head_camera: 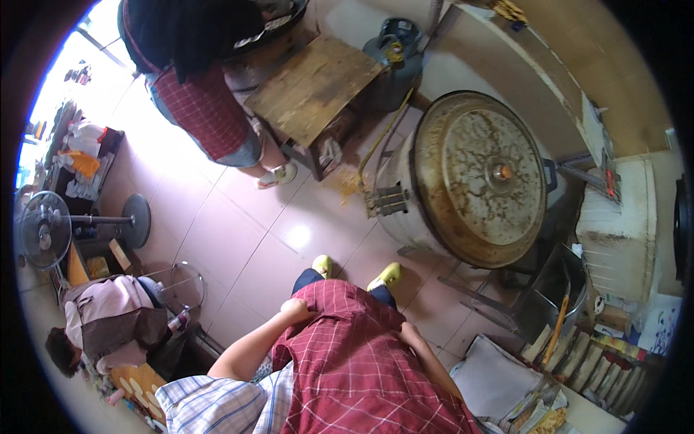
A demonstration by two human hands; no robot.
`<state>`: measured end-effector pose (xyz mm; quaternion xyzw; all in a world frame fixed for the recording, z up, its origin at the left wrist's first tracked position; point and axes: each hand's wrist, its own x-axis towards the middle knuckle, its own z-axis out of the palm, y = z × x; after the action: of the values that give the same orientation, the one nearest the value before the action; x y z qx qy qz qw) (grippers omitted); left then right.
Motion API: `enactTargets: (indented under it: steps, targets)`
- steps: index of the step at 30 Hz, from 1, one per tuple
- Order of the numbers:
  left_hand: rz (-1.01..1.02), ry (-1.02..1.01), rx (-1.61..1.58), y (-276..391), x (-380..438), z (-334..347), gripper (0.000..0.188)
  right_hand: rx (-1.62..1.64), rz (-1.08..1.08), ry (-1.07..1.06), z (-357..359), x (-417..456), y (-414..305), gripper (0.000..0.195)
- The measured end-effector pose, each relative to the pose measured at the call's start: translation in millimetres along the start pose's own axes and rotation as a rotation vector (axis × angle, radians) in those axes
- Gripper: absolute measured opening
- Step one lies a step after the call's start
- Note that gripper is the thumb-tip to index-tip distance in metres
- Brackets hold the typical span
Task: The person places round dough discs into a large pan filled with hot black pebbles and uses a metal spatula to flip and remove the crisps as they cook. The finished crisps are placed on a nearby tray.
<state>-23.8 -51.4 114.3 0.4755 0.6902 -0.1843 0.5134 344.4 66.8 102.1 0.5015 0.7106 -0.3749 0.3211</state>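
Note:
A red checked apron [347, 369] covers my front. At its left side, my left hand [297, 311] is curled in a fist on the cloth. My right hand [411, 335] grips the apron's opposite edge, its fingers partly hidden by the fabric. Beyond the hem, my yellow-green shoes [386, 275] stand on the tiled floor [244, 233]. Ahead to the right is a large round metal cooker with a stained lid [482, 179], out of reach of both hands.
A gas cylinder [394, 59] stands behind a low wooden table [320, 87]. One person in a matching apron [203, 108] stands ahead left; another person [114, 320] sits at left by a board with dough pieces [138, 393]. A pedestal fan [46, 230] and a metal bucket [564, 293] flank the floor.

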Motion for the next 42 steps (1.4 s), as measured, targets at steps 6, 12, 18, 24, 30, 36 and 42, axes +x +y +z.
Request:
enactTargets:
  steps: [6, 12, 18, 24, 30, 36, 42]
  targets:
    - [0.377, -0.085, -0.074, -72.5, -8.8, 53.8, 0.029, 0.279, -0.349, -0.369, 2.4, -9.0, -26.7, 0.02]
    - [0.73, -0.516, -0.106, -79.7, -7.5, 59.0, 0.023, 0.003, -0.481, -0.832, 10.8, 19.7, -56.7, 0.028]
    - [0.903, -0.214, 0.316, -39.7, 156.0, 41.3, 0.019, 0.086, -0.902, -0.341, 5.4, 158.4, -155.5, 0.012]
    - [1.004, 0.199, 0.114, -41.8, 362.8, 99.3, 0.022, -0.034, -1.264, 0.707, -44.0, 268.5, -266.4, 0.025]
    - [1.067, 0.23, 0.44, -14.9, 446.0, 39.4, 0.019, -0.065, -1.567, 1.215, -55.0, 303.9, -266.5, 0.026]
    - [1.045, 0.166, 0.503, -23.1, 477.9, 28.7, 0.018, -0.005, -1.445, 1.581, -43.1, 300.5, -236.1, 0.013]
    - [1.266, 0.558, 0.471, -21.4, 473.0, 56.8, 0.018, -0.009, -1.223, 1.961, -39.2, 282.2, -219.8, 0.01]
